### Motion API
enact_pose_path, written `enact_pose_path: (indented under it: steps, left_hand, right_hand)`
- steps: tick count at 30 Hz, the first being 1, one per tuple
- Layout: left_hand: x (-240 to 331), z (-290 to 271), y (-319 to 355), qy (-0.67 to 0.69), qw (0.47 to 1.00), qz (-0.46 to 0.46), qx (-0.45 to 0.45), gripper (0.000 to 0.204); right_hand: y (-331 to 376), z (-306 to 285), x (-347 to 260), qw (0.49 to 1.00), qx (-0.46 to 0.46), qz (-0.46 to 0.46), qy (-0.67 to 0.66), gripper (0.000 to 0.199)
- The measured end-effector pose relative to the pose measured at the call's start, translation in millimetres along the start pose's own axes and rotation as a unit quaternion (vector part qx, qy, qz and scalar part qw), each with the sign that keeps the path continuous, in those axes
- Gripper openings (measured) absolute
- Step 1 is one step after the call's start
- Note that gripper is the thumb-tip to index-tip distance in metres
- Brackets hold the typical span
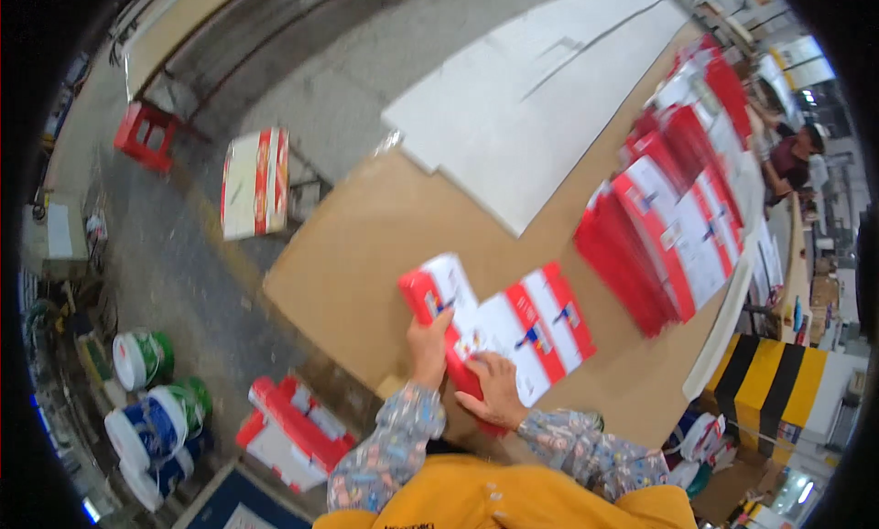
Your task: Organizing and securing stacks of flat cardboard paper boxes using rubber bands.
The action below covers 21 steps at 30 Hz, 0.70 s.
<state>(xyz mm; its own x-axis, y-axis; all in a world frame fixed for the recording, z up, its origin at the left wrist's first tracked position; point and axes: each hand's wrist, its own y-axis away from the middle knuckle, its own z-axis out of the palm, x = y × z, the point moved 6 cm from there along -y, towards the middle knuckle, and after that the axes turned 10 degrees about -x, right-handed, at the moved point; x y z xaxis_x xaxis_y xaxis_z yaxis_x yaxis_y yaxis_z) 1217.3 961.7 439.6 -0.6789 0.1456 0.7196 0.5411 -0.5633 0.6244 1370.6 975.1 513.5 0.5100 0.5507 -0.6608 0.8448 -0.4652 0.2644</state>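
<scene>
A red-and-white printed cardboard carton [538, 332], partly folded, lies at the near edge of the table. Its panels spread flat to the right, while the long red side on the left stands up. My left hand [428, 348] grips that raised side, thumb on top and the other fingers mostly hidden. My right hand [499, 392] rests on the carton close to the near end of the same fold, thumb and fingers apart. Both forearms wear patterned sleeves. To the right lies a fanned stack of similar flat carton blanks [655, 245].
A large white sheet [540, 99] covers the far part of the brown tabletop [339, 273]. More red-and-white cartons [298, 433] sit low at left, beside several paint-type buckets [142, 360]. A red stool [145, 137] stands farther off. Another person [795, 163] is at the far right.
</scene>
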Motion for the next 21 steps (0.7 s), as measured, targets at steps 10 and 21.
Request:
enact_pose_path:
  steps: [10,21]
  left_hand:
    - [-23.9,-0.4,4.2,-0.062,0.996,-0.001,-0.063,0.023]
    - [-23.0,-14.3,3.1,-0.166,0.985,-0.040,0.008,0.019]
  right_hand:
    - [-207.1,-34.8,-26.7,0.980,0.115,-0.163,0.002,0.025]
    - [-226.3,-12.1,-31.6,0.983,0.133,-0.098,0.085,0.019]
